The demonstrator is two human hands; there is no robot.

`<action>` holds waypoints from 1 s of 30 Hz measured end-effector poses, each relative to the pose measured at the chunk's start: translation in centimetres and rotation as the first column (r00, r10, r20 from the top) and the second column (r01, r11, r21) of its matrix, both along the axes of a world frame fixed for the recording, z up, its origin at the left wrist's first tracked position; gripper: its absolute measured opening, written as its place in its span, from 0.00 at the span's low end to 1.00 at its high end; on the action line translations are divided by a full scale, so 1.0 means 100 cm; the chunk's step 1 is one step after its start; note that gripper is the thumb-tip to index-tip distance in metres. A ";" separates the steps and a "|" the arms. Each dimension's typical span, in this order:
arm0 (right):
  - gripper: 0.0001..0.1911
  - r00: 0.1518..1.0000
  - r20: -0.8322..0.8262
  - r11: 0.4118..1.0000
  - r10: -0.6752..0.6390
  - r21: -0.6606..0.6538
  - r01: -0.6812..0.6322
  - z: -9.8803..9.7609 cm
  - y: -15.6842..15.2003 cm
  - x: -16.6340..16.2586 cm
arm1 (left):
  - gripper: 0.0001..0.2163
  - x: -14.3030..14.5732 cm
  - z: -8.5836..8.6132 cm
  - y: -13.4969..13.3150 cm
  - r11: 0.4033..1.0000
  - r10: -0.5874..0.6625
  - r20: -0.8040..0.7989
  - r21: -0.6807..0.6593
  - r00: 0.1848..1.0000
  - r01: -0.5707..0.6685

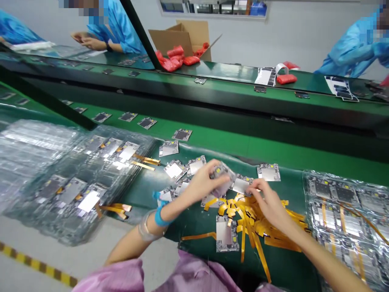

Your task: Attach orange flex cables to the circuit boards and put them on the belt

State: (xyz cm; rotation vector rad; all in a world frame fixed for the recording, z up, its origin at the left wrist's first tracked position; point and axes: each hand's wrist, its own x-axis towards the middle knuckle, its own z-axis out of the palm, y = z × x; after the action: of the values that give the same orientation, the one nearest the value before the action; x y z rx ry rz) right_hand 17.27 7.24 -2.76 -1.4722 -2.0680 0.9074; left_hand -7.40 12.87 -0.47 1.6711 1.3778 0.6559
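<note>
Just right of the frame's center, the person's left hand (205, 180) pinches a held circuit board (224, 179) between thumb and fingers, its face tilted; a blue wrist strap (160, 218) circles that arm. The right hand (269, 198) has its thumb and fingertips drawn close together beside a silver-shielded board (241, 185), above the heap of orange flex cables (252, 221) at lower right of center; whether it grips anything cannot be told. Below the heap's left part lies an upright-turned board (223, 237) with a large silver plate. Clear plastic trays (65, 160) holding boards fill the left side, and another clear tray (307, 190) with boards and cables stands at the right edge. Boards also sit along the green conveyor belt (231, 144) crossing the middle. Across it, co-workers in blue sleeves (124, 26) sit at upper left and upper right.
</note>
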 end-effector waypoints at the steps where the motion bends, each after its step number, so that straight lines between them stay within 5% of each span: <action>1: 0.07 0.997 -0.050 0.998 -0.052 -0.038 0.050 0.010 -0.008 0.002 | 0.16 0.009 0.001 -0.020 0.998 0.007 0.023 -0.067 1.000 -0.006; 7: 0.07 0.967 -0.153 0.971 -0.203 -0.155 0.180 0.046 -0.050 0.005 | 0.12 0.050 0.009 -0.084 0.967 -0.044 0.158 -0.241 0.986 0.081; 14: 0.10 0.958 -0.113 0.963 -0.263 -0.086 0.254 0.035 -0.066 0.007 | 0.12 0.065 0.002 -0.108 0.967 -0.023 0.145 -0.246 0.989 0.059; 19: 0.07 0.967 -0.120 0.971 -0.225 0.050 0.232 0.035 -0.084 0.013 | 0.12 0.070 0.005 -0.101 0.956 0.021 0.280 -0.286 0.960 0.063; 23: 0.28 0.956 -0.179 0.949 -0.231 -0.258 0.181 0.052 -0.085 0.031 | 0.14 0.068 0.015 -0.083 0.878 -0.056 0.413 -0.413 0.909 0.241; 27: 0.11 0.942 -0.204 0.854 -0.266 -0.502 0.132 0.061 -0.078 0.038 | 0.12 0.065 0.021 -0.072 0.789 -0.165 0.435 -0.480 0.885 0.383; 30: 0.14 0.919 -0.283 0.764 -0.274 -0.644 0.030 0.060 -0.073 0.036 | 0.11 0.063 0.025 -0.067 0.762 -0.251 0.373 -0.492 0.893 0.420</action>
State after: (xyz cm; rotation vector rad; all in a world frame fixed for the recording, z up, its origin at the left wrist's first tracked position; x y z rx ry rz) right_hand 20.85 -0.02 3.23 -1.5893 -1.3915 1.7734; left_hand -1.11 6.14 1.99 1.2328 0.8984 0.2229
